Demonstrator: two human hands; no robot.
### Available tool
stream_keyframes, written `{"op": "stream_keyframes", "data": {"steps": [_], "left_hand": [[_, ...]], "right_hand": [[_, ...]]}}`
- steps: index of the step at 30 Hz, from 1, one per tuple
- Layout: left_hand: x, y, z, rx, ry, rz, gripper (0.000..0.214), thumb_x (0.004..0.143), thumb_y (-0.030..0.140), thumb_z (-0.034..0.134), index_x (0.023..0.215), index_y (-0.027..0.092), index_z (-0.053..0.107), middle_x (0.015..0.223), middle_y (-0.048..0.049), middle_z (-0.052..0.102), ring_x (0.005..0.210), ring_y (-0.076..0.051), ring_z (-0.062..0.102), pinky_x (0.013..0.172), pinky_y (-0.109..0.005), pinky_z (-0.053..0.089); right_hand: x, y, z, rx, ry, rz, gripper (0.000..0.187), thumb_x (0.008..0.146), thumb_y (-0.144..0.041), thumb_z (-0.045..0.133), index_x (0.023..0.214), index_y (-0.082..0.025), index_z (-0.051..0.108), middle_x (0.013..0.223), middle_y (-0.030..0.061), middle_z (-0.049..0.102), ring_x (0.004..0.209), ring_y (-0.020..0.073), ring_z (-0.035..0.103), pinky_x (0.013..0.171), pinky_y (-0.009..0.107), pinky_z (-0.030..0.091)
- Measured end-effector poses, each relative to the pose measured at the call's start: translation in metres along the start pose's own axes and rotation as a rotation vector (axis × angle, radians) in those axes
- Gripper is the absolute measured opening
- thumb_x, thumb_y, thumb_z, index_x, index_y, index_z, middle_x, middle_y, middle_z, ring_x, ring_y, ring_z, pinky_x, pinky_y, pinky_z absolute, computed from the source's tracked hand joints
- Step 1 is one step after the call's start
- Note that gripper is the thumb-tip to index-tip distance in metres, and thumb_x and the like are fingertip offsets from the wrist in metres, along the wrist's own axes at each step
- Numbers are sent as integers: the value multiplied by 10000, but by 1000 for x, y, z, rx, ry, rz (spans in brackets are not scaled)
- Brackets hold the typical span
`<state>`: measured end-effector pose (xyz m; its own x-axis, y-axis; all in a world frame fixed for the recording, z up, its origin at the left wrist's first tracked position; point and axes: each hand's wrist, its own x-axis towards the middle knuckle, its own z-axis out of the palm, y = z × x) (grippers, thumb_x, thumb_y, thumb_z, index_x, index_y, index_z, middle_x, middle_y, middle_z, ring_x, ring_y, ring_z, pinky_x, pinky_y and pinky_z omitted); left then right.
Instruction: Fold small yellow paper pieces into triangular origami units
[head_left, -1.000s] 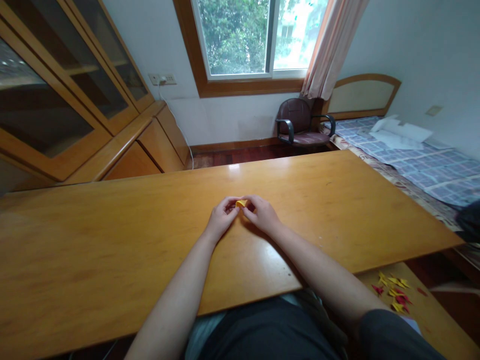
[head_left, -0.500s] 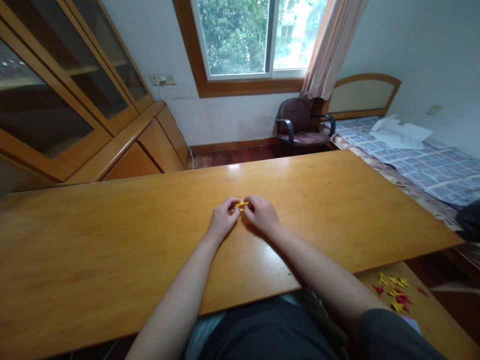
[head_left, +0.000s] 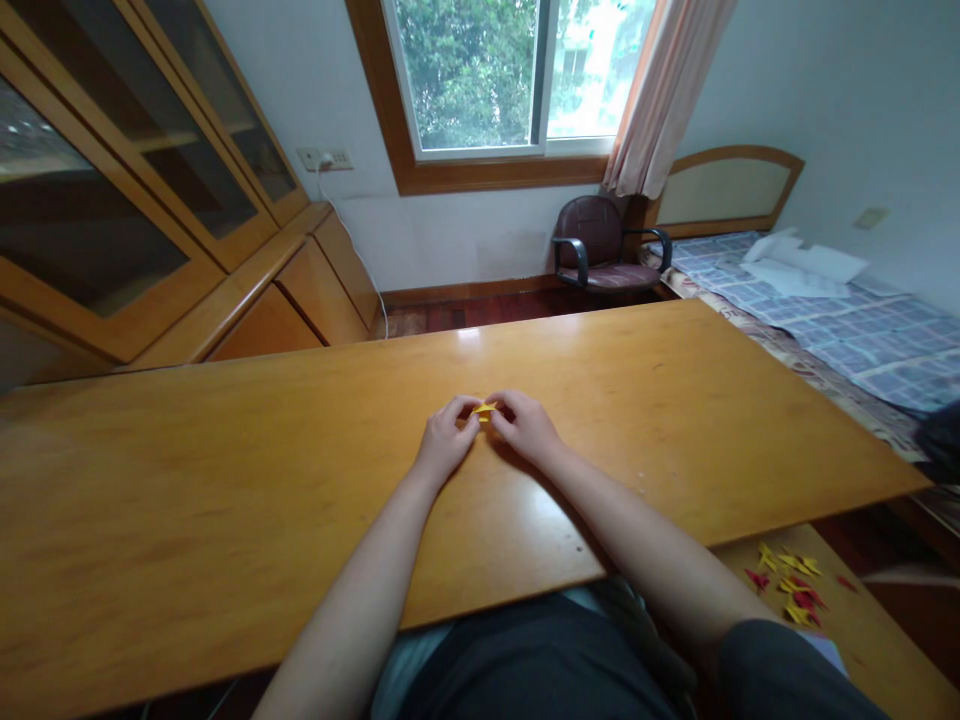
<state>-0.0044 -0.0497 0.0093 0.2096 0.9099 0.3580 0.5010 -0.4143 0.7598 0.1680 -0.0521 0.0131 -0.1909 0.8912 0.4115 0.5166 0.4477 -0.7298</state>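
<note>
A small folded yellow paper piece (head_left: 484,409), like an origami crane, is pinched between both hands just above the wooden table (head_left: 225,480). My left hand (head_left: 448,435) grips its left end with thumb and fingertips. On the other side, my right hand (head_left: 523,425) pinches the right end. The fingers cover both ends, so only the middle of the folded paper shows.
At the lower right, a lower wooden surface (head_left: 862,620) bears several yellow and red folded paper pieces (head_left: 796,588). Beyond the table stand a brown armchair (head_left: 592,240) and a bed (head_left: 840,340). A glass-door cabinet (head_left: 225,260) lines the left.
The yellow folded paper has turned slightly between my fingertips, and its middle looks a little flatter and wider. Both hands have stayed almost in place.
</note>
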Motion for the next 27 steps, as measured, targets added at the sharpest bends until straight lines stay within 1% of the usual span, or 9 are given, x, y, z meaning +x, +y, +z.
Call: {"op": "stream_keyframes", "data": {"steps": [4,8,12,15,19,22,24,27], "left_hand": [[-1,-1,-1,-118,-16,-14,188,876,253,563,1033,215,660,1020,-37,718,945,-186,675,873,-313,513],[-1,-3,-2,-255,-31,-32,222,882,335,586,1046,214,674,1058,-49,712,972,-195,671,899,-323,511],[-1,-3,-3,-330,-42,-60,254,878,378,597,1046,210,687,1028,-51,715,921,-189,675,869,-314,522],[0,-4,-3,-386,-39,-84,261,878,397,598,1023,201,691,973,-41,713,867,-176,671,833,-301,530],[1,-6,-3,-467,-27,-128,278,866,425,608,980,187,695,953,-38,711,873,-174,662,818,-292,535],[2,-7,-2,-509,-37,-171,309,851,457,614,955,177,692,915,-36,710,820,-170,658,771,-286,543],[3,-7,-3,-503,-44,-188,319,845,469,617,936,173,693,890,-34,707,800,-170,653,749,-280,541],[4,-4,-4,-456,-41,-185,311,842,466,621,912,173,698,876,-30,704,818,-172,648,756,-271,532]], "right_hand": [[1,0,0,96,-4,31,197,828,-163,544,991,-165,657,735,-2,620,653,127,558,656,242,439],[1,2,0,245,-9,75,205,835,-183,538,1012,-172,642,707,-20,601,626,116,558,625,232,443],[-1,3,0,412,-32,119,174,858,-253,560,1009,-187,617,689,-32,582,598,111,564,587,224,449],[-2,2,-1,496,-65,122,196,880,-328,574,1022,-197,608,704,-31,583,589,109,574,578,225,455],[-3,0,-1,502,-83,117,245,882,-390,592,1031,-198,620,697,-27,587,606,111,570,586,225,455],[-4,-1,-1,499,-103,114,270,857,-405,630,1025,-194,640,696,-26,578,612,109,551,583,223,443],[-3,-2,-1,497,-111,103,284,819,-395,678,1018,-193,651,686,-35,556,604,103,526,576,219,426],[-3,-1,-2,479,-115,90,310,764,-368,735,1011,-195,660,676,-48,527,598,95,491,570,214,404]]}}
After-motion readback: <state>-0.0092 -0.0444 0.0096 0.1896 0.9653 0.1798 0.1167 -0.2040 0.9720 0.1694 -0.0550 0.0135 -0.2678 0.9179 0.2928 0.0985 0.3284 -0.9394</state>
